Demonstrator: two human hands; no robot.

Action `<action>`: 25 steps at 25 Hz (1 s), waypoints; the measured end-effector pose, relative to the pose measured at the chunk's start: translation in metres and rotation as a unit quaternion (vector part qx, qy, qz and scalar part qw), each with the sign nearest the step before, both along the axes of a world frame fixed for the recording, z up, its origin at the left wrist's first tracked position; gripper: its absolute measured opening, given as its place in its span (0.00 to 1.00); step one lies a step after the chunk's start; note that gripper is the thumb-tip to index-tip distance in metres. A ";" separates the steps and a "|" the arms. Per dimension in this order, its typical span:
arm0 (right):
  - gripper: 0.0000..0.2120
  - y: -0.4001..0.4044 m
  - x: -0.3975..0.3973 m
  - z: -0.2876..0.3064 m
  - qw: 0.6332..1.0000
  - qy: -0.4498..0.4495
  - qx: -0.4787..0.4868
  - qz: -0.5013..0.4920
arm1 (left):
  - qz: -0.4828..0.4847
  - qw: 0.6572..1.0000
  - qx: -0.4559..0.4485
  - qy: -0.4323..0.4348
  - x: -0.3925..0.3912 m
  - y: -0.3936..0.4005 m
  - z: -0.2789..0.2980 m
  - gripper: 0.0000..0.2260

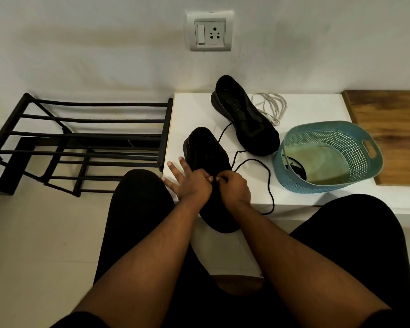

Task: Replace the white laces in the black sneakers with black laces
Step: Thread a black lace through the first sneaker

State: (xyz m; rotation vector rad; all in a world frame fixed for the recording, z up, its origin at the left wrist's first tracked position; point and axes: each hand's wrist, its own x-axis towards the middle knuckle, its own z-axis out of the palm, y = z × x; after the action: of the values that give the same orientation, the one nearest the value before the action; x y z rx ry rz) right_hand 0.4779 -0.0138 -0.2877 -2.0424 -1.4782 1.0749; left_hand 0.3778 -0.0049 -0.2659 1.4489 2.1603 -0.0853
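white wall with a switch and socket plate point(208, 31) backs a low white bench point(194, 110), a wooden board point(388, 129) at its right end. both hands meet over the near black sneaker point(206, 152), which lies at the bench's front edge with its toe hanging off between the person's black-clad knees. its eyelets are hidden under the hands. the left hand point(189, 183) pinches thumb to forefinger at the lacing, other fingers spread; the right hand point(232, 185) is curled, pinching the black lace point(268, 176), which loops away across the bench and over its edge. black on black, the threading is hard to make out. the far sneaker point(244, 114) lies behind, the white laces point(270, 106) piled just beside it. something dark lies in the teal basket point(327, 159), unclear through the mesh. a black shoe rack point(81, 143) stands at left.
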 end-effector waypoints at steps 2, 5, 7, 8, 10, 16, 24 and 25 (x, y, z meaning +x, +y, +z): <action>0.09 -0.001 -0.001 0.002 1.000 -0.011 -0.001 -0.004 | -0.017 1.000 0.006 0.019 0.004 -0.001 0.000 0.16; 0.10 -0.005 -0.002 0.003 1.000 -0.022 0.004 0.003 | 0.011 0.999 -0.044 -0.005 0.004 0.007 -0.002 0.25; 0.10 -0.005 0.001 0.001 1.000 -0.007 -0.002 0.004 | 0.040 0.994 -0.092 -0.044 0.001 0.014 0.003 0.27; 0.09 -0.003 0.002 0.000 1.000 0.010 -0.009 0.001 | 0.045 0.991 -0.108 -0.064 -0.001 0.016 0.006 0.26; 0.09 0.002 0.004 -0.002 0.999 0.035 -0.020 -0.002 | 0.042 0.987 -0.117 -0.100 -0.004 0.015 0.010 0.22; 0.06 -0.003 0.002 -0.002 0.999 0.018 -0.005 -0.036 | -0.039 0.997 -0.059 -0.041 -0.011 0.003 0.000 0.16; 0.10 -0.009 0.008 0.003 1.000 -0.005 0.015 -0.002 | 0.061 0.987 -0.011 -0.151 -0.007 0.000 0.005 0.06; 0.10 -0.010 0.009 0.003 1.000 -0.009 0.020 0.008 | 0.079 0.986 0.004 -0.149 -0.004 -0.004 0.003 0.05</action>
State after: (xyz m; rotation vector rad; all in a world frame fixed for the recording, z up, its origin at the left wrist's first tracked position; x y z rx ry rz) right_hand 0.4867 -0.0236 -0.2850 -2.0204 -1.5143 1.0268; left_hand 0.3740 -0.0084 -0.2626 1.2027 2.0196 0.1867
